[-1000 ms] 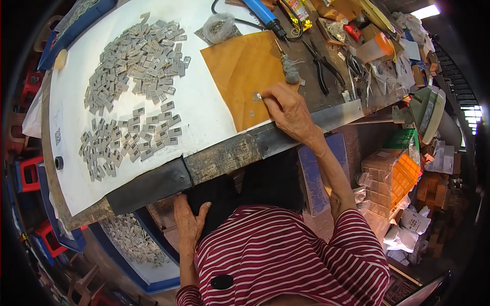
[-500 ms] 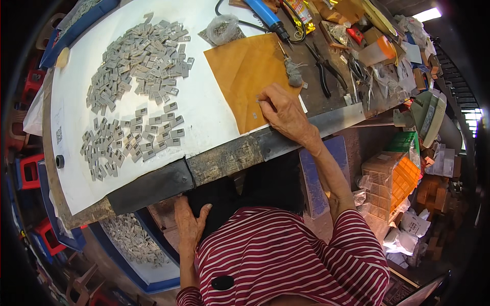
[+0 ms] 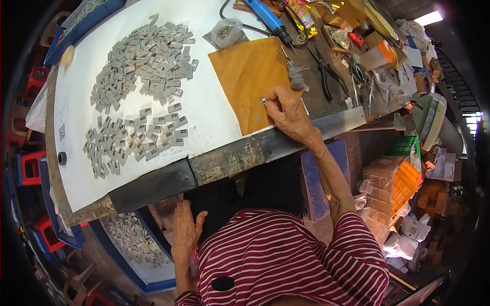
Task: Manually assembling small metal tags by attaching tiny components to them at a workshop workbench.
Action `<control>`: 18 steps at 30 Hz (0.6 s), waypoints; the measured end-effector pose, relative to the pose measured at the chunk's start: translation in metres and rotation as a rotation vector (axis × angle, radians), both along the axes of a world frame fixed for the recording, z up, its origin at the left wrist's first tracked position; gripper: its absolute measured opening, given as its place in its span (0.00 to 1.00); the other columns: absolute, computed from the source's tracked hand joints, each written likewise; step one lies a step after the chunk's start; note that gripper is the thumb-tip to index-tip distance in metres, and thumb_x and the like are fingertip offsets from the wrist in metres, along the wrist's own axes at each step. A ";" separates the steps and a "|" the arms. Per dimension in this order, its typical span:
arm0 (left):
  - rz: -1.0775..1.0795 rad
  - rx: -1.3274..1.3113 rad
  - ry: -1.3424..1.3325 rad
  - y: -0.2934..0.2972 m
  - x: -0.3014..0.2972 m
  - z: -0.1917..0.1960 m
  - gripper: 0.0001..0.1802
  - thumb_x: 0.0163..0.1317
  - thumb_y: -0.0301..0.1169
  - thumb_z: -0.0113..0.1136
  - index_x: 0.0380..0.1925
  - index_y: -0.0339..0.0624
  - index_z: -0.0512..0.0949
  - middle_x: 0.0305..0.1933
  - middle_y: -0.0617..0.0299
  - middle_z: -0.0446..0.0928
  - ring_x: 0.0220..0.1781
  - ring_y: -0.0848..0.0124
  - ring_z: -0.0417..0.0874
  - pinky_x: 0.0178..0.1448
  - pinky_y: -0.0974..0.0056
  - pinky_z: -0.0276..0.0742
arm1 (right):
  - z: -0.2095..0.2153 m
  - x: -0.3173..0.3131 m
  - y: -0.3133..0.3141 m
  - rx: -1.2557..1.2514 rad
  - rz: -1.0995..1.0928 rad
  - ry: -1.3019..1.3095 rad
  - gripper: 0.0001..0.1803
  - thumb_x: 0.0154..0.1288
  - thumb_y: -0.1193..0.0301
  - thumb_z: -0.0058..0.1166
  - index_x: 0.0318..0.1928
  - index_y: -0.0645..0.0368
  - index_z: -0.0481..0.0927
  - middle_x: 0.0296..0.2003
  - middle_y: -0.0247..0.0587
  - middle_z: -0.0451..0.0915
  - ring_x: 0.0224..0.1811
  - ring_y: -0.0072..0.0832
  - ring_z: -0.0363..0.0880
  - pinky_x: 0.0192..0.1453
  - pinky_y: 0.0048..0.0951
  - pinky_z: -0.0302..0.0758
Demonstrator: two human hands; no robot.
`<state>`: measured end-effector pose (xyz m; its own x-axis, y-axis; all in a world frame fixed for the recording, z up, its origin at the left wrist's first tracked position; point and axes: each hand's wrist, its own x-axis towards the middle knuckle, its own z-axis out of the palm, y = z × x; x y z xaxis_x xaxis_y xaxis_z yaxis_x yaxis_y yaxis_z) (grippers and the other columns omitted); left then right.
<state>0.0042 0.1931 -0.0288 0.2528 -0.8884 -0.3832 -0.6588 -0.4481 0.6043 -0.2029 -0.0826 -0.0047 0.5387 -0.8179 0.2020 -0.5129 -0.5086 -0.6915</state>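
White paper (image 3: 204,109) covers the workbench, strewn with small grey metal tags (image 3: 138,66). On a tan sheet (image 3: 245,76) near the front edge, the right hand (image 3: 288,109) pinches one small metal piece (image 3: 262,101) between its fingertips. Left hand (image 3: 186,232) rests open and empty below the bench.

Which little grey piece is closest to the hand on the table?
The small grey piece at the right hand's fingertips, lying on the brown sheet. All the other grey pieces lie heaped on the white sheet, far from any hand.
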 end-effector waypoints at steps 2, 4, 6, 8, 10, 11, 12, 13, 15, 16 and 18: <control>-0.040 0.003 -0.008 0.001 0.003 0.007 0.24 0.55 0.36 0.58 0.45 0.30 0.65 0.41 0.41 0.67 0.44 0.46 0.69 0.50 0.53 0.65 | 0.001 -0.001 -0.001 0.063 -0.007 -0.030 0.05 0.56 0.78 0.46 0.32 0.65 0.66 0.25 0.47 0.72 0.26 0.39 0.74 0.32 0.35 0.70; -0.111 0.016 0.010 0.000 0.005 0.018 0.22 0.54 0.34 0.58 0.46 0.32 0.67 0.41 0.43 0.69 0.43 0.47 0.70 0.48 0.53 0.67 | 0.004 -0.002 -0.002 0.159 -0.030 -0.072 0.05 0.57 0.76 0.49 0.31 0.65 0.68 0.21 0.38 0.71 0.23 0.24 0.71 0.28 0.25 0.69; -0.136 0.005 0.136 -0.004 0.007 0.035 0.21 0.54 0.33 0.59 0.46 0.34 0.68 0.41 0.45 0.70 0.43 0.50 0.72 0.47 0.55 0.68 | 0.008 -0.003 -0.002 0.291 -0.050 -0.161 0.05 0.57 0.76 0.50 0.31 0.65 0.69 0.22 0.34 0.70 0.23 0.18 0.69 0.26 0.21 0.67; -0.154 -0.005 0.259 -0.010 0.009 0.053 0.21 0.54 0.32 0.59 0.46 0.36 0.69 0.41 0.48 0.71 0.42 0.53 0.74 0.46 0.58 0.70 | 0.012 0.000 0.000 0.426 -0.061 -0.251 0.05 0.57 0.76 0.51 0.31 0.65 0.70 0.22 0.29 0.70 0.23 0.12 0.67 0.25 0.17 0.65; -0.159 -0.024 0.574 -0.021 0.007 0.067 0.20 0.54 0.31 0.60 0.46 0.36 0.71 0.39 0.52 0.73 0.42 0.62 0.77 0.44 0.64 0.72 | 0.015 0.000 0.001 0.580 -0.063 -0.333 0.03 0.58 0.78 0.50 0.32 0.65 0.72 0.23 0.26 0.70 0.22 0.09 0.64 0.22 0.13 0.61; -0.184 -0.084 0.613 -0.030 0.004 0.073 0.19 0.54 0.29 0.60 0.46 0.36 0.72 0.37 0.54 0.74 0.41 0.65 0.77 0.43 0.66 0.72 | 0.016 0.000 0.002 0.578 -0.063 -0.333 0.03 0.58 0.78 0.50 0.32 0.65 0.72 0.23 0.26 0.70 0.22 0.09 0.64 0.22 0.13 0.61; -0.209 -0.144 0.651 -0.041 0.000 0.079 0.18 0.55 0.28 0.59 0.46 0.36 0.72 0.36 0.56 0.75 0.40 0.68 0.77 0.43 0.68 0.72 | 0.016 0.000 0.003 0.554 -0.069 -0.361 0.03 0.57 0.79 0.51 0.33 0.65 0.73 0.24 0.26 0.70 0.22 0.09 0.65 0.23 0.12 0.62; -0.204 -0.205 0.678 -0.054 -0.005 0.084 0.14 0.56 0.25 0.57 0.44 0.36 0.73 0.33 0.59 0.75 0.36 0.71 0.77 0.42 0.70 0.72 | 0.017 0.001 0.005 0.529 -0.076 -0.389 0.04 0.57 0.79 0.51 0.34 0.66 0.74 0.24 0.26 0.70 0.23 0.09 0.66 0.24 0.12 0.63; -0.041 -0.209 0.815 -0.075 -0.016 0.083 0.12 0.58 0.24 0.55 0.42 0.34 0.73 0.30 0.62 0.75 0.35 0.76 0.77 0.41 0.72 0.72 | 0.018 0.006 0.011 0.492 -0.078 -0.398 0.05 0.57 0.79 0.51 0.35 0.65 0.74 0.24 0.26 0.70 0.23 0.09 0.66 0.24 0.12 0.63; -0.013 -0.261 0.874 -0.089 -0.021 0.083 0.09 0.60 0.25 0.53 0.40 0.33 0.73 0.29 0.65 0.75 0.33 0.79 0.75 0.39 0.74 0.71 | 0.019 0.007 0.015 0.453 -0.087 -0.406 0.05 0.57 0.78 0.51 0.35 0.65 0.74 0.24 0.26 0.70 0.24 0.09 0.66 0.25 0.13 0.64; -0.010 -0.270 0.867 -0.114 -0.026 0.077 0.08 0.61 0.26 0.52 0.38 0.33 0.73 0.28 0.65 0.74 0.32 0.80 0.75 0.38 0.76 0.70 | 0.019 0.010 0.022 0.349 -0.059 -0.375 0.05 0.57 0.79 0.51 0.35 0.65 0.74 0.24 0.27 0.70 0.24 0.09 0.65 0.25 0.14 0.64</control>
